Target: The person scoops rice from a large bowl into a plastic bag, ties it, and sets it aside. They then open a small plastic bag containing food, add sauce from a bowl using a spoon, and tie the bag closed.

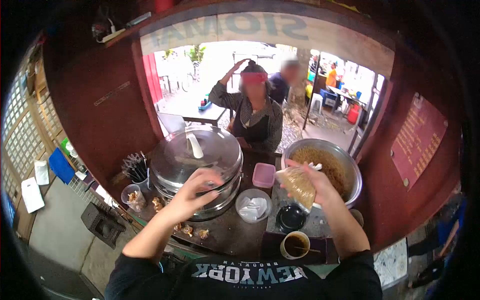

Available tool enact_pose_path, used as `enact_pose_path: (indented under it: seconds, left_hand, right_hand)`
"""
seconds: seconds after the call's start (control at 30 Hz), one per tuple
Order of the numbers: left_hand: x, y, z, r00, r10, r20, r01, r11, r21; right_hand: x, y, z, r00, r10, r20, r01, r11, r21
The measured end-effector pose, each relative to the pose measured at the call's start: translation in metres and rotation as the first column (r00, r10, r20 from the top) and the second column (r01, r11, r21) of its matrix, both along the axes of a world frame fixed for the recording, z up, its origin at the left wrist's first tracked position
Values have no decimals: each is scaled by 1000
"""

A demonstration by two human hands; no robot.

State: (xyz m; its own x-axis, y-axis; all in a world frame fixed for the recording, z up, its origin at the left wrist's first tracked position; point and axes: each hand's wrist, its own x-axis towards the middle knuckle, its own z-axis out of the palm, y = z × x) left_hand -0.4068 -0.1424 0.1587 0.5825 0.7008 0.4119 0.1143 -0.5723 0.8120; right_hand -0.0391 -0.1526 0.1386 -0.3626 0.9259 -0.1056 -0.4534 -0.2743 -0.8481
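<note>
My right hand grips a clear plastic bag filled with light brown food, perhaps noodles, tied in a white knot at the top. The bag is held in front of a large metal basin of brown noodles. My left hand is empty, its fingers apart and curved, in front of a big round steamer whose lid is on. Between the hands stand a pink plastic box, a clear round tub with white plastic bags and a black bowl.
A cup of dark sauce with a stick stands near the counter's front edge. At left are a cup of peeled bits, a container of dark utensils and loose brown pieces. A person stands across the counter.
</note>
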Motion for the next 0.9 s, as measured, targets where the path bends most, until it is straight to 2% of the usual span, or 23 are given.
enact_pose_path:
  seconds: [0.07,0.1,0.17,0.2,0.23,0.27,0.3,0.33,0.4,0.43,0.47,0.5,0.53,0.57,0.6,0.63,0.67,0.7,0.73,0.83,0.87,0.9]
  left_hand:
    - [-23,-10,-29,996,68,50,-61,991,-115]
    - [-27,-20,-34,984,166,66,-153,974,-168]
    - [-37,-24,-59,945,229,235,-181,962,-206]
    - [-37,-26,-68,919,276,281,-223,953,-206]
    - [-37,-28,-75,893,321,316,-262,941,-216]
    - [-35,-29,-80,870,398,290,-330,909,-256]
    - [-32,-30,-80,869,420,262,-373,904,-211]
    - [-33,-31,-80,891,419,173,-405,907,-114]
    - [-34,-28,-75,895,443,49,-446,890,92]
    - [-36,-27,-72,883,470,1,-462,867,186]
    - [-40,-20,-74,874,487,-8,-469,846,255]
    - [-42,-7,-81,832,554,9,-530,790,307]
    - [-42,5,-66,792,610,-3,-565,735,376]
    - [-43,29,-56,787,613,68,-568,677,468]
    - [-45,56,-47,786,614,76,-576,682,451]
    - [-47,90,-44,735,678,-2,-600,652,463]
    - [-40,117,-30,631,764,-138,-678,629,382]
    - [-38,154,-34,596,776,-206,-682,625,379]
    - [-31,190,-38,488,817,-308,-718,576,391]
    - [-21,276,-67,462,609,-644,-568,761,312]
    - [-30,315,-98,476,634,-609,-503,765,403]
    - [-25,320,-101,515,638,-572,-543,760,359]
  right_hand:
    - [23,3,-10,991,-112,67,112,994,2]
    - [31,8,-12,985,-157,73,156,988,13]
    - [44,19,-12,965,-247,89,245,969,34]
    - [51,27,-14,973,-227,33,225,973,57]
    - [45,33,-8,938,-340,66,338,940,41]
    - [48,43,-11,934,-351,60,342,931,127]
    - [51,54,-14,938,-344,38,338,934,112]
    - [60,75,-16,918,-386,88,368,914,169]
    - [73,106,-18,885,-360,295,293,924,247]
    - [76,116,-26,898,-359,255,211,860,465]
    - [80,125,-37,919,-335,210,123,747,653]
    - [85,134,-45,871,-374,319,52,716,697]
    - [89,142,-52,809,-418,413,-22,681,732]
    - [83,145,-48,802,-406,438,28,758,651]
    - [76,148,-43,799,-393,456,85,823,561]
    - [64,142,-38,927,-304,221,190,887,421]
    - [54,133,-37,968,-247,-41,249,938,240]
    - [43,125,-36,963,-263,-54,268,940,210]
    - [32,113,-35,954,-292,-64,299,937,184]
    - [25,79,-32,921,-373,-111,386,911,147]
    - [23,67,-30,903,-407,-138,424,896,134]
    - [30,56,-28,884,-435,-169,457,882,119]
